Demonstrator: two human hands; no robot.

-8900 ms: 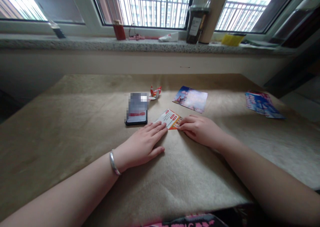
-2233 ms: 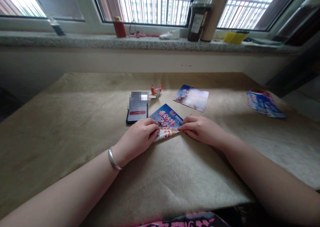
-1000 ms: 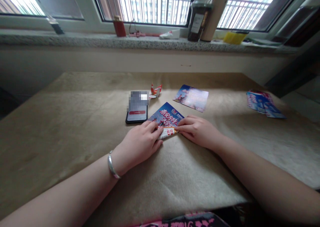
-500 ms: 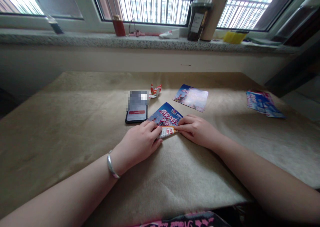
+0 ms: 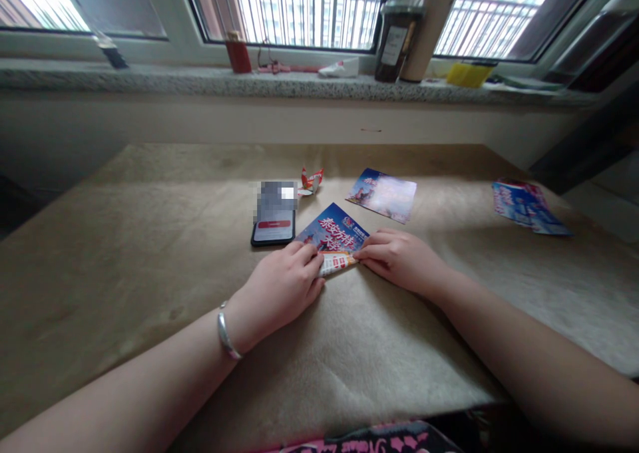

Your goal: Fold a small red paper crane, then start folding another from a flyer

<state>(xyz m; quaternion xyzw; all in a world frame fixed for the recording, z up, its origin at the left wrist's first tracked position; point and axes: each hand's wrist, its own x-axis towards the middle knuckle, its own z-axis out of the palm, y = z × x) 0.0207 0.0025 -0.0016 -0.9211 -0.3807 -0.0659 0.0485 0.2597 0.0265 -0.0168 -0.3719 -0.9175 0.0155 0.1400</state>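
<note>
A blue printed paper sheet [image 5: 335,229] lies on the table between my hands, its near edge folded up into a pale strip with red and orange print. My left hand [image 5: 285,275] is closed on the left part of that fold, fingers bunched over the paper. At the fold's right end, the fingertips of my right hand [image 5: 394,259] pinch the paper's edge. A phone [image 5: 272,223] with a lit screen rests just beyond my left hand. Behind the sheet stands a small folded red-and-white paper piece [image 5: 312,179].
Another blue and pink leaflet [image 5: 383,195] lies flat beyond my right hand. Several more leaflets [image 5: 526,207] are stacked loosely at the table's right side. On the stone windowsill [image 5: 174,80] stand a dark lidded cup [image 5: 395,44], a red container [image 5: 238,54] and a yellow object [image 5: 469,74].
My right hand has shifted slightly to the right along the fold, baring a little more of the sheet. My left hand stays nearly where it was on the paper.
</note>
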